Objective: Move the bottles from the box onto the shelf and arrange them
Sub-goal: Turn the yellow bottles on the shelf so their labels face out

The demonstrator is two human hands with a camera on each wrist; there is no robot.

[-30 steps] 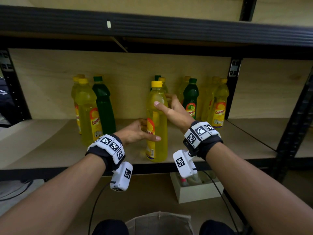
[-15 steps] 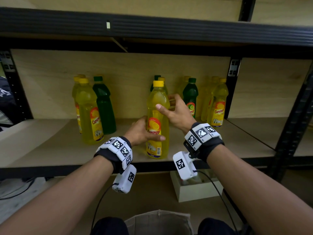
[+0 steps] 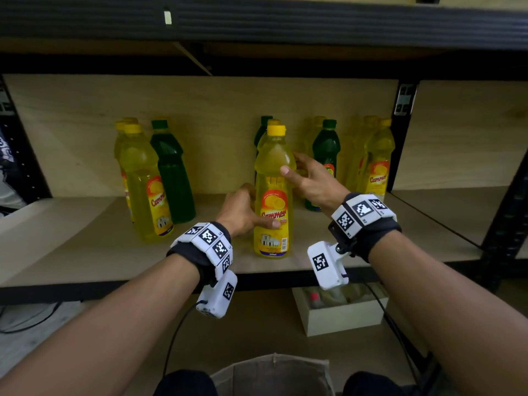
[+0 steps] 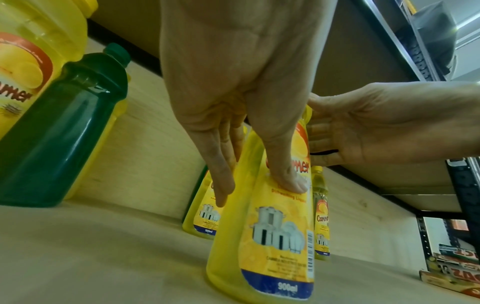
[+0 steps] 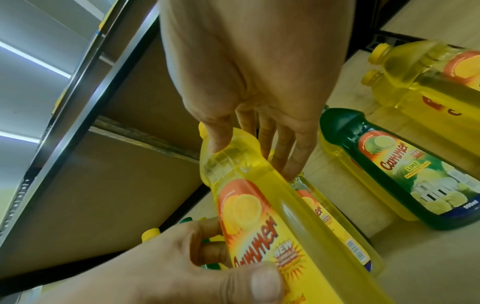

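A yellow Cammer bottle [image 3: 271,201] [image 4: 272,236] [image 5: 259,216] stands upright near the front of the wooden shelf [image 3: 85,247], label facing me. My left hand [image 3: 245,210] [image 4: 233,82] holds its lower body, thumb pressed on the label and fingers along the back. Up at its shoulder, my right hand [image 3: 308,181] [image 5: 246,72] holds it with the thumb in front and the fingers behind. More yellow and green bottles stand right behind it, mostly hidden.
A yellow bottle [image 3: 143,190] and a green bottle [image 3: 171,172] stand at left. A green lime bottle [image 3: 327,150] and yellow bottles [image 3: 377,167] stand at right by a black post [image 3: 403,138]. A cardboard box [image 3: 274,372] sits between my knees, a white box [image 3: 343,315] under the shelf.
The yellow bottle has been turned so its label faces me. Both hands stayed on it, the left thumb shifting across the label.
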